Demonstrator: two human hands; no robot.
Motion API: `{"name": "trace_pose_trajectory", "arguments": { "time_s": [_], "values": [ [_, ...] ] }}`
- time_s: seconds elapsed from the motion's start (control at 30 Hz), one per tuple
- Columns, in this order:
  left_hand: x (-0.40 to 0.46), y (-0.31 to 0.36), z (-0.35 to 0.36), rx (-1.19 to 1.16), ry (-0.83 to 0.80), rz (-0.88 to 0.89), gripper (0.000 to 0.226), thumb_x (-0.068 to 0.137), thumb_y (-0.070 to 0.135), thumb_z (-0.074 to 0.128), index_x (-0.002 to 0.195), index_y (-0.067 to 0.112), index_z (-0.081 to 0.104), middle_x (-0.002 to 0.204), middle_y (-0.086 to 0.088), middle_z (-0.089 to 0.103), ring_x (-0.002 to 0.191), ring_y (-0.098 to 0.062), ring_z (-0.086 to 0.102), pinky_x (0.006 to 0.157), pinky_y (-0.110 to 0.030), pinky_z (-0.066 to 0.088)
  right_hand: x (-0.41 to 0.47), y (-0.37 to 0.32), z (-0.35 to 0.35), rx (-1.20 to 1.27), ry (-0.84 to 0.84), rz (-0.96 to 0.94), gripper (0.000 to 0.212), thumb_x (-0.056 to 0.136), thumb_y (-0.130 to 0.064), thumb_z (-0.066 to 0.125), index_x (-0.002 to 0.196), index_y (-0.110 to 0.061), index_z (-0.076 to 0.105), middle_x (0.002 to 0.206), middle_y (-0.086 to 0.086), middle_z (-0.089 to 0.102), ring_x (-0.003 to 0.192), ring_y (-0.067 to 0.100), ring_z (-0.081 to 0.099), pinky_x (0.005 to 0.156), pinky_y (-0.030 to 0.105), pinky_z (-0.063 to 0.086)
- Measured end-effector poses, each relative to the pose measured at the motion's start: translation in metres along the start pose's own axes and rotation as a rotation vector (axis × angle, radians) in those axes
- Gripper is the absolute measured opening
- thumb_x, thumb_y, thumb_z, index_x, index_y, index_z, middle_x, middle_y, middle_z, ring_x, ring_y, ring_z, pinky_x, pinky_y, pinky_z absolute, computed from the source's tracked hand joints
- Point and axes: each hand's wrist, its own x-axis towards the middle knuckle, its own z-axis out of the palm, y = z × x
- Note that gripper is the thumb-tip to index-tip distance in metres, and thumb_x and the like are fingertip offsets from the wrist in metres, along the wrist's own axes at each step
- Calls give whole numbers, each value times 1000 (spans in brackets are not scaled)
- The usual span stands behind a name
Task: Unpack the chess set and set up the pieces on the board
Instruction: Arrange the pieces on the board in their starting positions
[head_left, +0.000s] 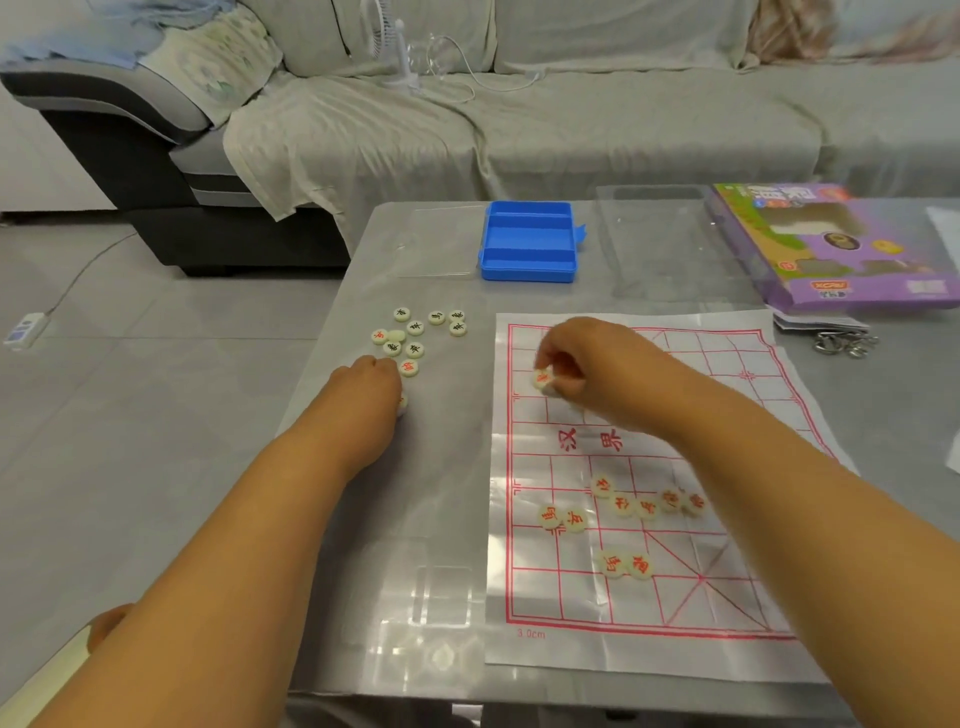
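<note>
Nearby, blue tray (529, 241), purple box (841, 249).

We see a grey sofa (571, 119) draped in cloth, a tiled floor (130, 364), and a glass table (415, 467) before us.

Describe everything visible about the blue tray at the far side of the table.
The blue tray looks like moulded plastic, bright blue, roughly square with raised walls. Inner ridges split it into three long compartments running side to side, and all three look empty. A small tab sticks out on its right edge. It sits flat on the glass table, beyond the paper board and behind the loose pieces. A clear plastic sheet lies against its left side. Neither of the hands touches it.
</note>
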Motion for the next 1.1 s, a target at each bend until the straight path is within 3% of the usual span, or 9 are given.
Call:
{"name": "trace_pose_trajectory", "arguments": {
  "time_s": [0.13, 0.33, 0.47, 0.6, 0.73, 0.83, 0.93, 1.1],
  "values": [
    [-6, 12, -5, -10, -40, 2, 22, 95, 17, 47, 113, 7, 54, 114, -13, 53, 98, -31, 56, 85, -39, 48, -56, 40, -4, -15, -38, 122, 17, 89, -25, 61, 106, -28, 57, 100, -9, 56, 80, 7, 51, 69, 10, 40],
    [-29, 54, -23, -127, -69, 86, 21, 94, 13, 49, 114, 11, 56, 110, -9, 56, 89, -26, 59, 77, -33, 49, -109, 52, 10, -59, -156, 185, 18, 90, -26, 60, 107, -29, 56, 103, -11, 54, 85, 7, 52, 76, 13, 43],
    [-46, 99, -20, -114, -13, 257, 24, 93, 9, 52, 117, 11, 55, 113, -6, 53, 95, -23, 58, 76, -28, 46, -123, 50, 26, -138, -207, 161, 25, 91, -29, 59, 116, -27, 57, 117, -9, 55, 92, 4, 48, 85, 11, 40],
    [-49, 129, 4, -39, -23, 446, 35, 89, 2, 52, 124, 10, 49, 119, -8, 51, 102, -23, 53, 79, -27, 42, -128, 54, 31, -140, -198, 166, 34, 89, -36, 60, 122, -32, 54, 126, -13, 52, 97, 2, 45, 90, 11, 37],
    [-47, 131, 11, -8, -72, 484, 31, 90, 7, 54, 120, 11, 52, 116, -7, 53, 102, -21, 52, 80, -25, 41, -131, 57, 21, -85, -99, 175, 39, 87, -38, 61, 125, -34, 51, 124, -15, 51, 93, 0, 44, 85, 10, 37],
    [-48, 122, -1, -94, -55, 468, 33, 94, 23, 55, 126, 12, 53, 121, -5, 52, 112, -22, 49, 91, -29, 43, -117, 48, 10, -57, -6, 129, 36, 87, -39, 60, 121, -33, 53, 111, -15, 53, 87, 1, 47, 75, 8, 39],
    [-40, 97, -12, -244, 108, 334, 36, 95, 35, 53, 127, 18, 54, 123, -1, 52, 114, -19, 49, 91, -28, 41, -82, 28, 3, -28, 55, 38, 33, 88, -38, 59, 119, -30, 55, 101, -14, 52, 84, 3, 50, 72, 9, 41],
    [-2, 24, -2, -370, 400, 6, 28, 93, 15, 52, 119, 11, 61, 118, -12, 59, 112, -31, 50, 93, -34, 37, -1, -9, 17, 83, 86, -84, 32, 89, -36, 60, 118, -25, 58, 98, -11, 55, 86, 5, 52, 75, 15, 42]
  ]
}}
